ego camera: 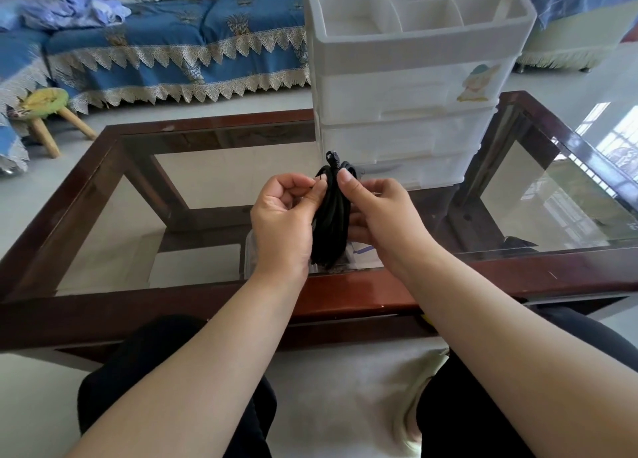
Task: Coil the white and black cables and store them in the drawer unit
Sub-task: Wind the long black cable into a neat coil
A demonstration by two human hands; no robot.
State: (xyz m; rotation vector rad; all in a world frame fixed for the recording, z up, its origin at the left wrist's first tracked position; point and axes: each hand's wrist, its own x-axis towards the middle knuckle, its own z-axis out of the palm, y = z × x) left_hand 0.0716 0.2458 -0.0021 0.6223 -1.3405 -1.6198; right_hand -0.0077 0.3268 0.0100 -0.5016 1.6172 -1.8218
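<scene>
No words or numbers to read here.
The white drawer unit (407,77) has a small sticker (478,83) on its front, up near the right side. It is a little cartoon picture in blue and yellow, and it has no letters that can be made out. Under the glass table (86,216), between the two arms, lies a clear box (250,254) with a bit of paper (360,250) that has a blue mark on it. Any print there is too small and blurry to read.
</scene>
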